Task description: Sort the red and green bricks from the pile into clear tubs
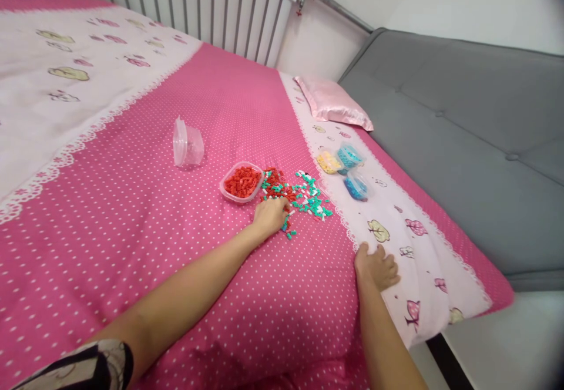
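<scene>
My left hand (271, 217) reaches into a loose pile of small red, green and white pieces (311, 196) on the bed. Its fingers are bent together at the pile's near edge, and what they pinch is hidden. Just beyond that hand, a clear plastic tub (222, 194) holds many small red pieces (242, 182). Red pieces lie mostly at the pile's left side, green and white ones to the right. My right hand (378, 268) rests open on the white printed strip of the bedspread, fingers spread, holding nothing.
Three small containers stand together at the right: one with yellow pieces (328, 161), one with light blue (349, 155), one with darker blue (356, 185). A clear tub (188, 144) sits at the left. Behind are a pink pillow (335, 102), a grey headboard (458, 120) and a radiator (198, 11).
</scene>
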Available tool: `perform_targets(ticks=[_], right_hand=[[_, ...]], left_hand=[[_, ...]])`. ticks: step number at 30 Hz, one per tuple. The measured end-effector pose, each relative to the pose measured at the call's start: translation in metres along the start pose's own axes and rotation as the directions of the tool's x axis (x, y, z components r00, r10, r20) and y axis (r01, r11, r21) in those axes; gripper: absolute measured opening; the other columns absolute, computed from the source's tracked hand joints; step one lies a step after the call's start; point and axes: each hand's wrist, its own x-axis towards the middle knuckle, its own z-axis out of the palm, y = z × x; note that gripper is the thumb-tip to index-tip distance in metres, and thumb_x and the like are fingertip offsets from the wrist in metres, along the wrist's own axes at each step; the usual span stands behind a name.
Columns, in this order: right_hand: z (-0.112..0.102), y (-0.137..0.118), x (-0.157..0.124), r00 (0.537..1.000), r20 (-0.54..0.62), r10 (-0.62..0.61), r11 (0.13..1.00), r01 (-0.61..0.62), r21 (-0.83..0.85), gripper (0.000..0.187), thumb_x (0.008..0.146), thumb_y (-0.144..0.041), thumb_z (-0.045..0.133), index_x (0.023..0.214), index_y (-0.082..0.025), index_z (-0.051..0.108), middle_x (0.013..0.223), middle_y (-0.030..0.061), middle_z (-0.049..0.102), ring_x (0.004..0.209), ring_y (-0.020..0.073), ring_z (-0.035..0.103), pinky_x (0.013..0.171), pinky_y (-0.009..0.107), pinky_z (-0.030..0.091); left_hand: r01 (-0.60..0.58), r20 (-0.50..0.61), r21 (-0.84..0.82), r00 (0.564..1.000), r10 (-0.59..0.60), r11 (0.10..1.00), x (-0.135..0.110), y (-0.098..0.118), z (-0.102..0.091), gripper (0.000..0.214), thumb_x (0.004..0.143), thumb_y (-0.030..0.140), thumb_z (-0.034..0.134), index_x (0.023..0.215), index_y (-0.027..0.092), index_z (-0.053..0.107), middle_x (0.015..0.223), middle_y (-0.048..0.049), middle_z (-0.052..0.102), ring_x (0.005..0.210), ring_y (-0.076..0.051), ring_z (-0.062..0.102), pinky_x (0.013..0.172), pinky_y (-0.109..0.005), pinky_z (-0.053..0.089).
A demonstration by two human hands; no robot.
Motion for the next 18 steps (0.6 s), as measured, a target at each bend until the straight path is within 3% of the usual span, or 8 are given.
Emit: perform_targets(ticks=[3,8,10,14,18], right_hand=[[0.0,0.0,0.0,1.0,-0.003,-0.002,1.0,0.002,-0.001,0.056,0.085,-0.048,0.034,0.131,-0.017,0.044,0.137,0.0168,0.039,0.126,0.0321,0.032,0.102,0.053,0.021],[0.0,0.0,0.0,1.0,0.0,0.0,1.0,0.0,-0.011,0.057,0.085,-0.048,0.034,0.131,-0.017,0.044,0.138,0.0164,0.039,0.126,0.0316,0.032,0.103,0.051,0.021],[0.0,0.0,0.001,1.0,-0.001,-0.002,1.0,0.002,-0.011,0.057,0.085,-0.048,0.034,0.131,-0.017,0.044,0.138,0.0166,0.038,0.126,0.0319,0.032,0.102,0.051,0.021],[0.002,0.001,0.001,1.0,-0.013,-0.012,1.0,0.011,-0.006,0.056,0.085,-0.048,0.035,0.13,-0.017,0.045,0.137,0.0174,0.039,0.126,0.0326,0.032,0.101,0.054,0.023],[0.002,0.0,0.0,1.0,-0.027,-0.011,1.0,0.01,-0.007,0.055,0.085,-0.047,0.036,0.129,-0.018,0.046,0.136,0.0172,0.04,0.125,0.0324,0.033,0.101,0.053,0.022]], left_hand=[[0.001,-0.026,-0.122,1.0,-0.004,0.992,0.001,0.0,-0.003,0.018,0.073,0.016,0.055,0.085,0.024,0.066,0.072,-0.0016,0.064,0.075,-0.018,0.058,0.066,-0.026,0.04],[0.006,-0.048,-0.41,0.998,-0.028,0.912,0.006,0.001,-0.004,0.014,0.071,0.024,0.058,0.081,0.019,0.065,0.051,0.0047,0.044,0.052,-0.011,0.043,0.053,-0.022,0.032],[0.022,-0.031,-0.54,0.998,-0.046,0.841,0.007,0.004,-0.006,0.014,0.071,0.024,0.057,0.081,0.017,0.064,0.051,0.0056,0.042,0.049,-0.009,0.038,0.051,-0.021,0.031],[0.093,0.079,-0.766,0.996,-0.051,0.636,0.004,0.014,-0.016,0.015,0.072,0.025,0.055,0.082,0.014,0.061,0.062,0.0026,0.052,0.047,-0.005,0.037,0.046,-0.019,0.031],[0.19,0.201,-0.877,0.979,-0.023,0.442,0.003,0.021,-0.028,0.013,0.074,0.021,0.049,0.076,0.014,0.059,0.073,-0.0045,0.061,0.048,-0.005,0.044,0.044,-0.018,0.036]])
